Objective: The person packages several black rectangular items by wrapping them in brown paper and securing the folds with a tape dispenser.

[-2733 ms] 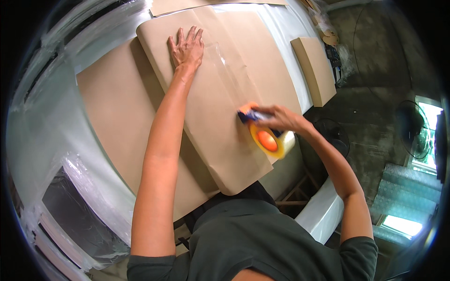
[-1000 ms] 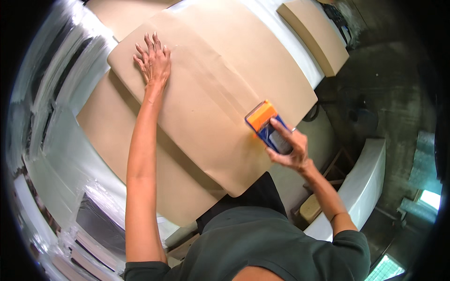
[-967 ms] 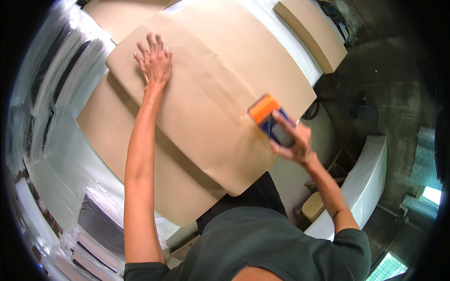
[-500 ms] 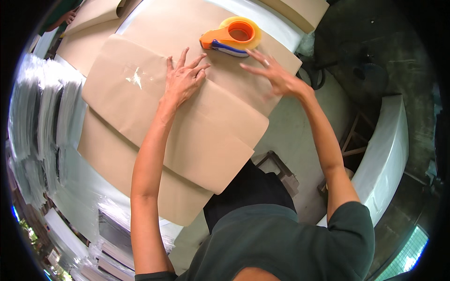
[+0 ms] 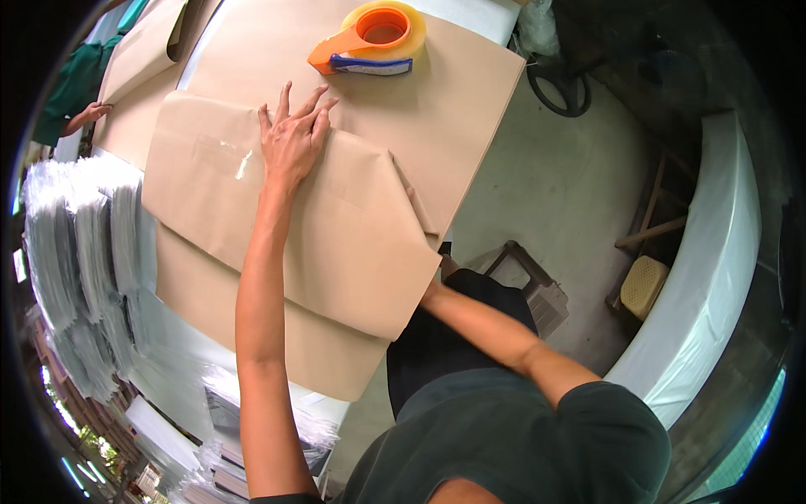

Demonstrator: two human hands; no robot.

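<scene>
Left hand (image 5: 294, 144): spreading open on folded brown paper (image 5: 361, 239)
Right hand (image 5: 433, 291): reaching under its near edge, mostly hidden; cannot tell the grip
Brown sheet (image 5: 453, 109): lying beneath that paper and the tape dispenser (image 5: 367, 44)
Label (image 5: 374, 67): showing pale, print too small

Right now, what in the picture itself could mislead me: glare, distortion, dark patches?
All in the head view: glare bleaches the plastic-wrapped stack's top and glints off clear tape on the brown paper; the long white slab bows, likely fisheye; the upper-right background is murky; left hand and tape dispenser look fairly sharp; the right hand is mostly hidden.
</scene>
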